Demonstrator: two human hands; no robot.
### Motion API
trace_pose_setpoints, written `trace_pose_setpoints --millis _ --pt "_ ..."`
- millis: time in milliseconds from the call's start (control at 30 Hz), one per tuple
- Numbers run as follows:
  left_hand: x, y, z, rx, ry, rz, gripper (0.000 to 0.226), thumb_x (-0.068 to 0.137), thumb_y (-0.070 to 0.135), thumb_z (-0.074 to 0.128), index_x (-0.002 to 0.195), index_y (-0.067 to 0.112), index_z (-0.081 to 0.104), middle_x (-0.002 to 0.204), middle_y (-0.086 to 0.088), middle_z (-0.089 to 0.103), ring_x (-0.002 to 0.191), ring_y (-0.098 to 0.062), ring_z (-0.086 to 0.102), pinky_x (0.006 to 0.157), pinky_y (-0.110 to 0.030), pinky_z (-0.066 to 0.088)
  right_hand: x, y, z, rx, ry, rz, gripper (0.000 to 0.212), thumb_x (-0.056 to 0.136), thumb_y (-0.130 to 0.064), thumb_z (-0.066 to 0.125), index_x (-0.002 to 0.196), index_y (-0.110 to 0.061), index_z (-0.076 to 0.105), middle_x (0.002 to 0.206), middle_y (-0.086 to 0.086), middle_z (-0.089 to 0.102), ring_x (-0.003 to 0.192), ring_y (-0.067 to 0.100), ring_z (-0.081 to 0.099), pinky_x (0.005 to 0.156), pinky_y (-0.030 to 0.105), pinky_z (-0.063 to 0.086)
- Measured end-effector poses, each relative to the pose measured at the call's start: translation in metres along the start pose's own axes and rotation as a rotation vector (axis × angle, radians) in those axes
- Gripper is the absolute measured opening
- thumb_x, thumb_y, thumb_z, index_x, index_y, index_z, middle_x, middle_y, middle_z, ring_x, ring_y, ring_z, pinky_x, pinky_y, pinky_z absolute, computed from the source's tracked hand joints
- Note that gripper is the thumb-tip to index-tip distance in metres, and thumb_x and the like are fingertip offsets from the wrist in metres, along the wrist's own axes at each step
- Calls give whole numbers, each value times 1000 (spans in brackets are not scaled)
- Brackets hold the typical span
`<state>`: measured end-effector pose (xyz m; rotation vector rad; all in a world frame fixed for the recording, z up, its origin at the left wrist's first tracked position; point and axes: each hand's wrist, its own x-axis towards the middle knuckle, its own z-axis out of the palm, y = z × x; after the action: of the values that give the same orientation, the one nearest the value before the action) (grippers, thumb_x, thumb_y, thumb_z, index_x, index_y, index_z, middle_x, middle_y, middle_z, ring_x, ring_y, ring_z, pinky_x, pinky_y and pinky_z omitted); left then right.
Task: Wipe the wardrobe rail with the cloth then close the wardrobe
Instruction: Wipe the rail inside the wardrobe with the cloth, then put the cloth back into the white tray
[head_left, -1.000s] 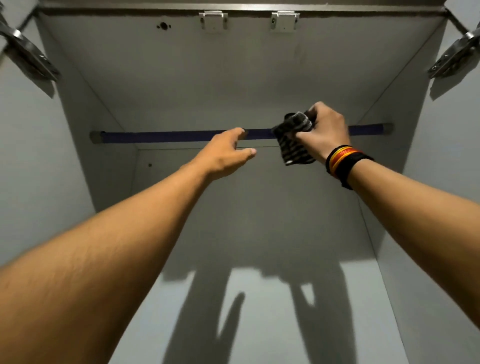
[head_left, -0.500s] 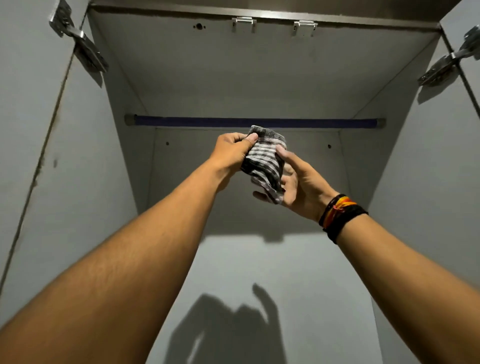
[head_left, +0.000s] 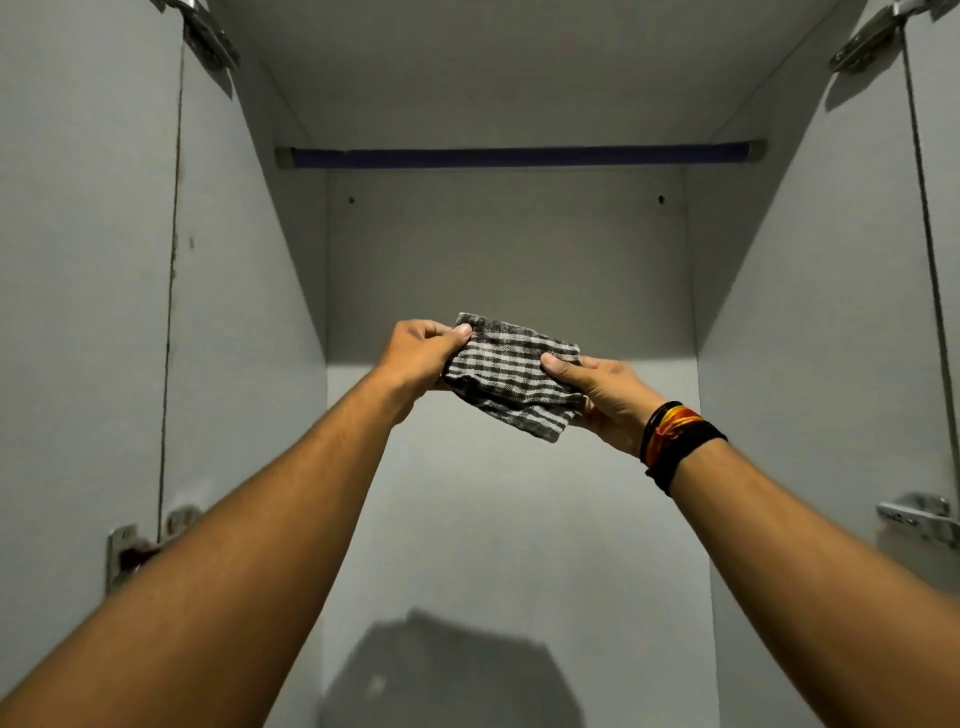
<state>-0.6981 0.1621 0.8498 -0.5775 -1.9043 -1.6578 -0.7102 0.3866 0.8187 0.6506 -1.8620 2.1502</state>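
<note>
A dark blue wardrobe rail (head_left: 519, 157) runs across the top of the open grey wardrobe, bare along its whole length. Well below it, both my hands hold a black-and-white checked cloth (head_left: 506, 371) stretched roughly flat between them. My left hand (head_left: 421, 356) pinches the cloth's upper left corner. My right hand (head_left: 605, 392), with dark and orange bands on the wrist, grips its right edge with the thumb on top. The cloth is clear of the rail.
The left door (head_left: 78, 312) and right door (head_left: 940, 260) stand open at either side, with metal hinges at top left (head_left: 208, 36), top right (head_left: 872, 36), lower left (head_left: 130, 551) and lower right (head_left: 919, 519). The wardrobe back wall (head_left: 509, 249) is grey.
My right hand took the cloth off the rail and came down. My left hand joined it, and now both hold the cloth spread out, lower than the rail.
</note>
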Motion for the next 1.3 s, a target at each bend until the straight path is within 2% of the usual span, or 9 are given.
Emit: trace_pose_setpoints --millis 167,400,567,700,800,933,1067,1133,1300 --pt "-67 -33 9 -37 108 -165 29 98 24 64 99 -4 73 92 -15 74 74 -20 71 63 -28 62 -44 32 0 34 87 77 50 78 -19 84 118 7 68 113 18 75 88 22 75 70 29 61" --pt "-193 -90 28 -23 321 -435 38 97 26 65 107 -10 68 103 -19 74 87 -28 73 59 -31 61 -129 112 -2 108 102 363 18 82 -7 76 99 -4 72 94 10 72 83 21 71 56 25 59" --pt "-319 -140 18 40 501 -632 31 95 27 67 96 -4 71 99 -17 75 79 -25 72 50 -27 60 -214 203 19 126 41 642 26 85 -3 63 112 -2 64 103 13 66 85 27 68 64 33 60" --pt "-432 -173 -1 74 611 -814 26 94 27 69 76 8 67 88 -13 73 72 -25 70 62 -36 62 -293 271 48 117 -12 834 12 88 0 62 99 -3 66 99 15 68 78 26 68 58 32 58" --pt "-530 -195 -20 206 701 -970 31 92 34 68 69 15 61 75 -2 67 69 -19 63 72 -28 52 -362 324 78 54 -74 967 15 89 -2 64 104 -3 67 103 15 68 83 27 68 69 36 58" --pt "-637 -215 -38 169 781 -1147 26 94 31 67 77 12 62 84 -7 67 79 -23 63 82 -38 59 -444 375 114 -45 -174 1165 27 92 -7 65 119 -3 65 110 16 71 97 32 69 81 42 58" --pt "-740 -213 -72 215 928 -1246 20 93 34 67 85 16 68 91 -2 69 86 -21 65 83 -30 54 -532 415 165 -181 -301 1253 22 93 -12 66 113 -3 67 102 16 74 86 30 71 67 38 61" --pt "-787 -209 -91 198 1035 -1322 25 91 34 69 92 10 73 98 -4 74 91 -22 68 85 -28 52 -574 432 194 -248 -396 1258 21 92 -14 68 111 -4 67 106 19 73 90 33 71 76 44 61" --pt "-900 -194 -134 233 1269 -1416 27 93 32 67 99 7 76 107 -13 76 101 -30 70 93 -33 55 -670 462 277 -285 -594 1264 20 91 -11 69 111 -4 68 108 21 73 85 31 71 70 41 61"
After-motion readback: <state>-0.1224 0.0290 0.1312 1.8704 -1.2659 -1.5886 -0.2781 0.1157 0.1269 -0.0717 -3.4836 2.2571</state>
